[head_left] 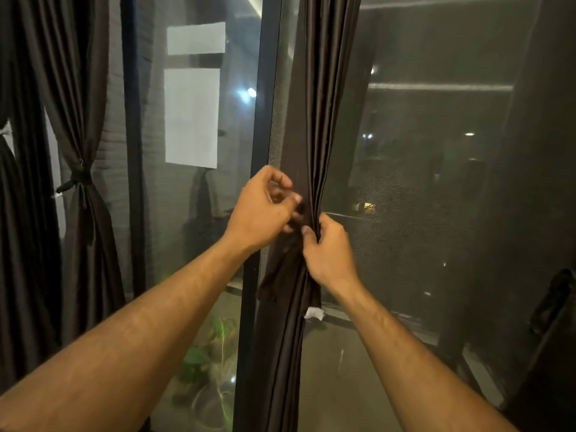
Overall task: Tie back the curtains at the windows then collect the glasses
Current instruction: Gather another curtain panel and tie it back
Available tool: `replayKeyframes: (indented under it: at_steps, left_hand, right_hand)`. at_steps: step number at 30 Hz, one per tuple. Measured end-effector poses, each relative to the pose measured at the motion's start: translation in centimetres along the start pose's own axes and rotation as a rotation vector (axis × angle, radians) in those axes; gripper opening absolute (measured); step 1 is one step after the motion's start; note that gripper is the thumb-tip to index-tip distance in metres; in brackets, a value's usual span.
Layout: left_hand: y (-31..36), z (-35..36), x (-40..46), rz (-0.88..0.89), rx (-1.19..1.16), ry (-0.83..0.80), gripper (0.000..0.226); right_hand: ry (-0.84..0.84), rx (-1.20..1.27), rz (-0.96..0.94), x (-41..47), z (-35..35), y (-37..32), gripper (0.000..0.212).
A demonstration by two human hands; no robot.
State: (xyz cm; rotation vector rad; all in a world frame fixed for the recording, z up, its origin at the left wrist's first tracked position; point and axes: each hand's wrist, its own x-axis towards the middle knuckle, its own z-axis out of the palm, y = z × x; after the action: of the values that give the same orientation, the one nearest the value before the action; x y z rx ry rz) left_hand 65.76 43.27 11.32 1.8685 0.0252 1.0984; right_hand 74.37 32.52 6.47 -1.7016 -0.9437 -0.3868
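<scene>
Both forearms reached forward and up to the window frame. The left hand had its fingers curled at the gathered curtain, seemingly pinching fabric. The right hand, just below and beside it, gripped the bunched folds. The curtain hung between the hands; a tied curtain stood well left.
</scene>
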Motion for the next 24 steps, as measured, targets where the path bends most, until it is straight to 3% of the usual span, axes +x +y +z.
replayKeyframes:
  at_steps: [4,7,10,12,14,19,24]
  left_hand:
    - [-1.9,-0.9,-1.5,-0.193,0.259,-0.253,0.027]
    - [-2.2,-0.7,-2.7,-0.346,0.252,-0.336,0.015]
    - [-2.5,-0.6,-3.0,-0.421,0.184,-0.21,0.008]
    - [-2.7,-0.6,-2.9,-0.383,0.294,0.0,0.011]
    - [-2.5,-0.5,-3.3,-0.317,0.439,0.09,0.017]
    - [-2.2,-0.5,-4.6,-0.364,0.155,0.022,0.027]
    - [-2.4,-0.6,-5.2,-0.368,-0.194,-0.055,0.04]
  right_hand:
    - [0.019,-0.048,0.036,0.0,-0.2,0.4,0.011]
    - [0.033,-0.023,0.061,-0.1,0.1,0.6,0.027]
    - [0.063,0.048,0.069,-0.5,0.3,0.6,0.027]
    - [0.081,0.152,0.053,-0.5,0.4,0.6,0.023]
    - [0.052,0.277,0.084,-0.4,0.5,0.2,0.017]
    - [-0.098,0.514,0.208,-0.2,0.8,-0.2,0.009]
    - [-0.246,0.8,0.349,-0.2,1.0,-1.0,0.019]
